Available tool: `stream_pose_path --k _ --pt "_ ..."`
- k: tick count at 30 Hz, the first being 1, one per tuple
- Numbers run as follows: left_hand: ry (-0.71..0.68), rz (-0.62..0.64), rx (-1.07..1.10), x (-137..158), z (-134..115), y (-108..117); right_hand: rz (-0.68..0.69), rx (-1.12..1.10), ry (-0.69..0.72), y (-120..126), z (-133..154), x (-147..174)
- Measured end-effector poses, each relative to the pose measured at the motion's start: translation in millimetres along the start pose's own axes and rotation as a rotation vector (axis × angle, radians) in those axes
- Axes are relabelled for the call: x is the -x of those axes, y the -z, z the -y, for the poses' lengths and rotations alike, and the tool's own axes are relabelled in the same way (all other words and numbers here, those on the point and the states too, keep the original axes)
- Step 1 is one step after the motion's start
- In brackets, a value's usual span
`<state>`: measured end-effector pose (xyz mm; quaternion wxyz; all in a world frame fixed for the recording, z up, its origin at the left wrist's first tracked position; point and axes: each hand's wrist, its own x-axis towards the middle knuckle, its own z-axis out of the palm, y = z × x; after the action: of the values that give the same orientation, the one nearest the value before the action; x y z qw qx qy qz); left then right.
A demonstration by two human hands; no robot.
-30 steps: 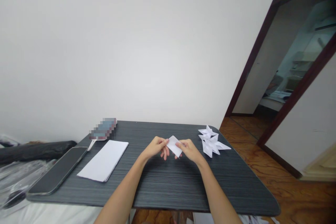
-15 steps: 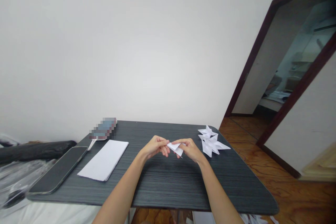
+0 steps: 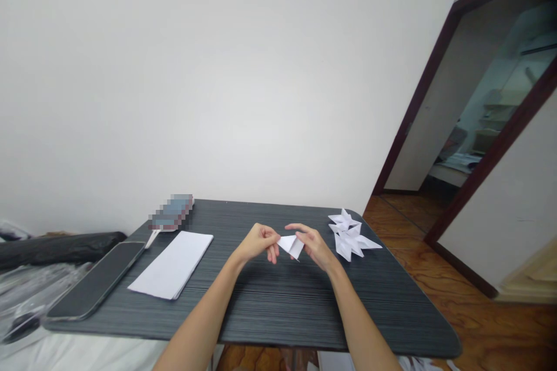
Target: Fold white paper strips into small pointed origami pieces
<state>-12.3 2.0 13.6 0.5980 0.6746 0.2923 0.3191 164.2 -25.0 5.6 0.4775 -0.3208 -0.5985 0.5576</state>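
White wall [image 3: 243, 81] backs the dark table [image 3: 287, 307] (hands [image 3: 258, 242] [image 3: 317, 249] hold folded paper [image 3: 292, 246]).

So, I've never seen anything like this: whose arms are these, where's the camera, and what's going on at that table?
There's no machine here: you're seeing a person's own two bare hands. The camera is worn on their head, looking forward and down, so the arms come in from the bottom of the picture.

The left hand pinches one corner of a small piece of folded white paper. The right hand is at its other side, one finger raised; how firmly it grips is hard to tell.

On the dark table, to the left, lie a stack of white paper, what looks like a phone, and an item blurred out. To the right sit pointed folded-paper shapes.
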Motion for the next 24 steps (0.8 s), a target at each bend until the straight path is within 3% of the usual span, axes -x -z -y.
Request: stream_pose_path --k 4,16,20,24 --pt "-0.061 -0.012 -0.090 1.4 -0.1 -2.8 -0.046 0.165 -0.017 0.8 -5.3 -2.4" --pt "-0.196 -0.121 -0.505 0.1 6.0 -8.9 -0.130 0.379 0.065 2.1 -12.5 -8.3" --pt "-0.164 -0.101 -0.442 -1.9 8.3 -9.9 -0.051 0.270 -0.025 -1.0 -13.2 -7.9" --pt "-0.123 -0.129 -0.310 -4.9 12.6 -4.8 -0.055 0.233 -0.049 -1.9 -16.3 -8.4"
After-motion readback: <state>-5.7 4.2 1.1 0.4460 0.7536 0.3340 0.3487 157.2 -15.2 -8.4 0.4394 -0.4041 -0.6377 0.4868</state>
